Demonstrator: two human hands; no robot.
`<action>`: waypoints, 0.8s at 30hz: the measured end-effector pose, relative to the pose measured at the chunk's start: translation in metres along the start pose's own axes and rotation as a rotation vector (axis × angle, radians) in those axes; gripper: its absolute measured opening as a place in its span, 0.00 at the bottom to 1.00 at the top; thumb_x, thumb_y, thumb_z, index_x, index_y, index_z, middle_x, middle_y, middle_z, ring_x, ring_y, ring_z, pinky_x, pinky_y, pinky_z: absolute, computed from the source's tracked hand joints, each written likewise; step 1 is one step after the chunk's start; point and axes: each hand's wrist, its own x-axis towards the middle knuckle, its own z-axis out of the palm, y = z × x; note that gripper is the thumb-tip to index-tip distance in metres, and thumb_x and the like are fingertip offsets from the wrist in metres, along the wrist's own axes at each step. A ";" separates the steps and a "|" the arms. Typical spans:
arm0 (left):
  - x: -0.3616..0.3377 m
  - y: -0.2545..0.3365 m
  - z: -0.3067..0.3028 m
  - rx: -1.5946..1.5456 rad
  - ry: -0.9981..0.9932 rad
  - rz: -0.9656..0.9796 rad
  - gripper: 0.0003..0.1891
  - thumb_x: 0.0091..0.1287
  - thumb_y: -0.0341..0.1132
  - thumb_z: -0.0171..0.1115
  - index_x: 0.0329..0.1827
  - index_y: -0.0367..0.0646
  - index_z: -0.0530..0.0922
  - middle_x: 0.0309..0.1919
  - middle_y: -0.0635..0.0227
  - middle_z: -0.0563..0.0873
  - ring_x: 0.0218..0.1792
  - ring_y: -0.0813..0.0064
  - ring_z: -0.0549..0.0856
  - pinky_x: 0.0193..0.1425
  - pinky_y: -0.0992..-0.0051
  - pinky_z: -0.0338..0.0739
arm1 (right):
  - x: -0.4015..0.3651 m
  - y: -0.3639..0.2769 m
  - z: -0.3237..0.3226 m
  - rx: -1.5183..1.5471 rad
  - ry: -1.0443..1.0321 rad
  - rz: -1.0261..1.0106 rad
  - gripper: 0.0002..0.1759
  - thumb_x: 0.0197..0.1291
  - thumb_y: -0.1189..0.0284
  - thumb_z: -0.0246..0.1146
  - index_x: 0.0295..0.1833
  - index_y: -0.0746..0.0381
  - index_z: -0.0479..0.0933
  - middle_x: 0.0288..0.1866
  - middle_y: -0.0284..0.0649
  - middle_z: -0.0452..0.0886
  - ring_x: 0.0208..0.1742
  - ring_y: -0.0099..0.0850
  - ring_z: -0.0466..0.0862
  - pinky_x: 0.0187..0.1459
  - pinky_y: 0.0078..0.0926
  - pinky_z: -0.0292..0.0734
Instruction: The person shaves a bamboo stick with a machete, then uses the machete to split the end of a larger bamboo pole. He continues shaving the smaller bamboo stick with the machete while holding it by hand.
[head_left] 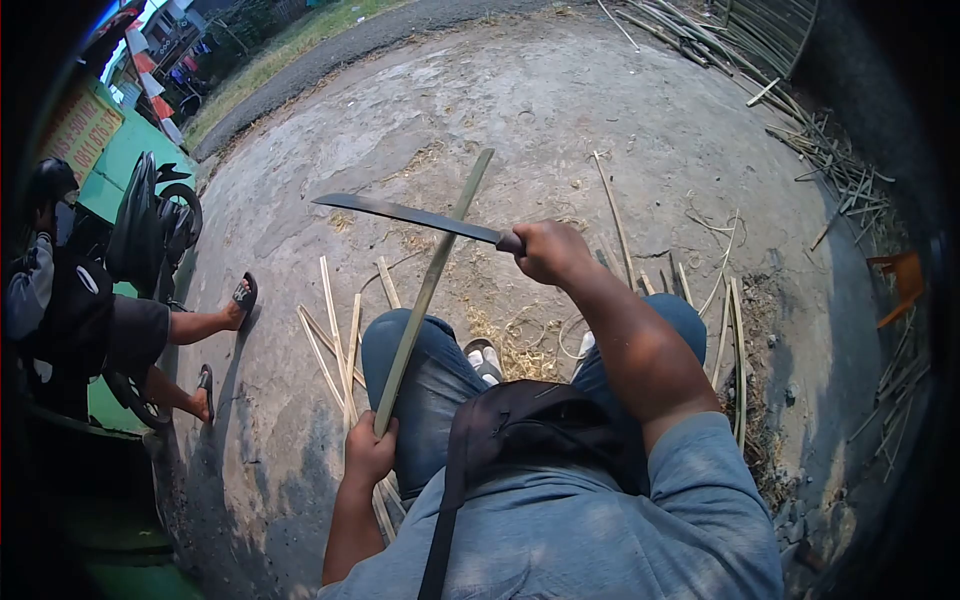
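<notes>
My right hand [552,252] is wrapped round the dark handle of a long machete [410,214], whose blade points left. The blade crosses a long green bamboo strip [432,275] in its upper half; whether the two touch is hard to tell. Closed round the strip's lower end is my left hand [370,450], beside my left knee. The strip slants up and away to the right, passing over that knee. Pale split bamboo pieces [352,345] lie on the ground by my left leg, and pale shavings [515,350] are scattered between my feet.
On the left a person [75,290] in shorts and sandals is beside a parked motorcycle [150,225]. More bamboo strips [738,360] lie to the right of my knee. Piles of sticks [850,180] and an orange object [902,285] line the far right edge.
</notes>
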 end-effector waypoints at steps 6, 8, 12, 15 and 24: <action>0.000 0.002 0.000 0.001 -0.010 -0.022 0.15 0.73 0.42 0.68 0.42 0.36 0.81 0.29 0.48 0.87 0.33 0.49 0.90 0.40 0.58 0.80 | -0.004 -0.002 0.006 -0.034 -0.071 -0.096 0.07 0.61 0.66 0.68 0.44 0.52 0.86 0.38 0.45 0.89 0.43 0.49 0.90 0.47 0.47 0.86; 0.000 0.001 0.000 0.003 -0.008 -0.020 0.15 0.73 0.41 0.68 0.41 0.36 0.80 0.29 0.48 0.87 0.33 0.49 0.90 0.40 0.58 0.80 | -0.007 -0.007 0.012 -0.089 -0.114 -0.184 0.07 0.60 0.65 0.68 0.42 0.53 0.86 0.37 0.45 0.89 0.42 0.48 0.90 0.47 0.47 0.86; 0.000 0.002 0.000 0.006 0.001 -0.015 0.15 0.73 0.41 0.69 0.40 0.36 0.80 0.29 0.48 0.87 0.33 0.49 0.89 0.39 0.58 0.80 | -0.013 -0.025 0.014 -0.158 -0.143 -0.284 0.07 0.60 0.66 0.68 0.42 0.52 0.87 0.38 0.43 0.90 0.44 0.46 0.91 0.47 0.46 0.86; 0.000 0.000 0.002 -0.002 0.011 -0.011 0.15 0.73 0.41 0.69 0.40 0.36 0.80 0.29 0.48 0.87 0.34 0.48 0.90 0.39 0.57 0.80 | -0.012 -0.026 0.015 -0.179 -0.115 -0.301 0.07 0.59 0.66 0.67 0.43 0.50 0.88 0.40 0.41 0.91 0.45 0.45 0.91 0.48 0.45 0.86; -0.002 0.007 -0.001 0.023 0.022 -0.012 0.15 0.73 0.42 0.69 0.41 0.36 0.80 0.28 0.47 0.87 0.34 0.46 0.90 0.40 0.56 0.80 | 0.005 0.007 -0.001 -0.040 0.010 0.055 0.10 0.64 0.66 0.64 0.48 0.50 0.87 0.45 0.45 0.91 0.51 0.46 0.90 0.52 0.47 0.85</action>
